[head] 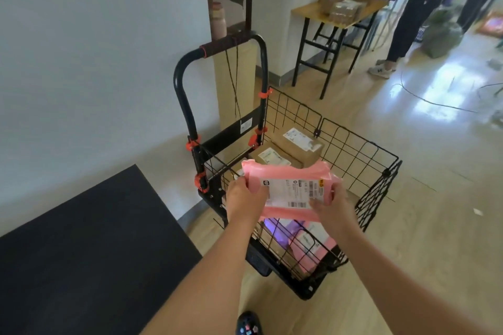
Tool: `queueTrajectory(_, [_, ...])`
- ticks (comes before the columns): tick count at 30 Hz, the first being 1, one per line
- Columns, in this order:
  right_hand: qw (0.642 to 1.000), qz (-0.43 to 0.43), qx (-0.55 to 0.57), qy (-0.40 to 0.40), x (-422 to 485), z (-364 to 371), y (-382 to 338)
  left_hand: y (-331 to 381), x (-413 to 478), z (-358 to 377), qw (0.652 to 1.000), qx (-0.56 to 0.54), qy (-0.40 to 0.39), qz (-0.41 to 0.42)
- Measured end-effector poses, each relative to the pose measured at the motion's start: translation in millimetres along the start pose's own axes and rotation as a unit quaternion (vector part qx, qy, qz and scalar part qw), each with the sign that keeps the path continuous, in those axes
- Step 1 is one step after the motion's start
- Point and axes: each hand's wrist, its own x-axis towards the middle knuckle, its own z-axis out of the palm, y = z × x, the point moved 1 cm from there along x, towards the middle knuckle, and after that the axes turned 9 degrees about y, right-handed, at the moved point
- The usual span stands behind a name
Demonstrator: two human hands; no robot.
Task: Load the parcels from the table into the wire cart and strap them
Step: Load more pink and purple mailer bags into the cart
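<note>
I hold a pink plastic parcel (288,179) with a white shipping label just above the black wire cart (353,155). My left hand (243,196) grips its left end and my right hand (330,208) grips its right end. Inside the cart lie two brown cardboard boxes (299,144) with white labels at the far side. Another pink parcel (313,246) and a purple one (275,228) lie at the near side, below my hands. A thin elastic strap (234,81) hangs from the cart's handle (228,43).
A black table (81,239) fills the lower left. A wooden table (337,16) with several brown parcels stands at the back. A person's legs (413,16) are at the top right, with a cable (424,100) on the floor. The white wall is left of the cart.
</note>
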Motion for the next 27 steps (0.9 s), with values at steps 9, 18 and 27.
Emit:
queueTrajectory(9, [0.999,0.031,-0.010,0.021,68.1,0.2,9.9,13.3,45.0,57.0,0.997,0.002,-0.066,-0.048])
queueTrajectory(18, [1.000,0.005,-0.014,-0.024,136.3,-5.2,14.8,23.5,65.2,101.3,0.987,-0.007,-0.112,-0.115])
queueTrajectory(27, [0.987,-0.060,-0.098,-0.113,262.5,-15.9,42.9,44.5,68.7,189.7,0.972,0.013,-0.064,-0.225])
